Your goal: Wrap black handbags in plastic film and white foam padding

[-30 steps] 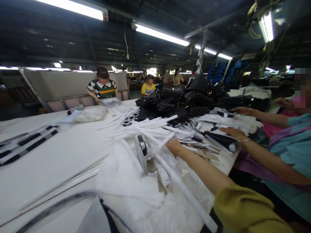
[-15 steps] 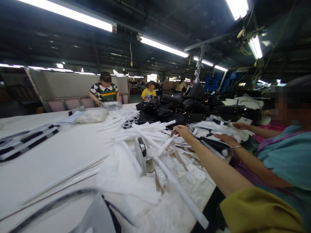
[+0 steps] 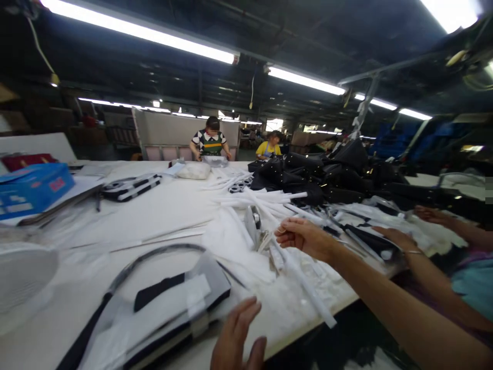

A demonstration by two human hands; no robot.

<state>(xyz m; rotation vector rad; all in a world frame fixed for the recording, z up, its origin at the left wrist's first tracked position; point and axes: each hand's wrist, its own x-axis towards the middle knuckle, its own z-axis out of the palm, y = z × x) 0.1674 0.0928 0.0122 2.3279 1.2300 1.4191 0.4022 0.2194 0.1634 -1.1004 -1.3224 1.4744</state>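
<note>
My right hand (image 3: 304, 238) is closed in a pinch over the middle of the table. At its fingertips is a thin pale strand or strip, too blurred to name. Just beyond the fingers stands a small grey metal holder (image 3: 253, 222), among white padding tubes (image 3: 265, 197). My left hand (image 3: 238, 336) is low in the view, its fingers apart and nothing in them. Beside it lies a black bag (image 3: 169, 341) partly covered with clear plastic and white wrapping; its long dark handle (image 3: 154, 253) arches over the table.
A heap of black bags (image 3: 327, 174) rises at the back right. A co-worker's hands (image 3: 396, 239) rest on a wrapped black piece at the right. Two people sit or stand across the white table (image 3: 181, 216). At the left are a blue box (image 3: 34, 190) and checked straps (image 3: 133, 187).
The view has swung left and the blue box shows. My right hand has drawn back from the padding tubes and lower. My left hand has come into view.
</note>
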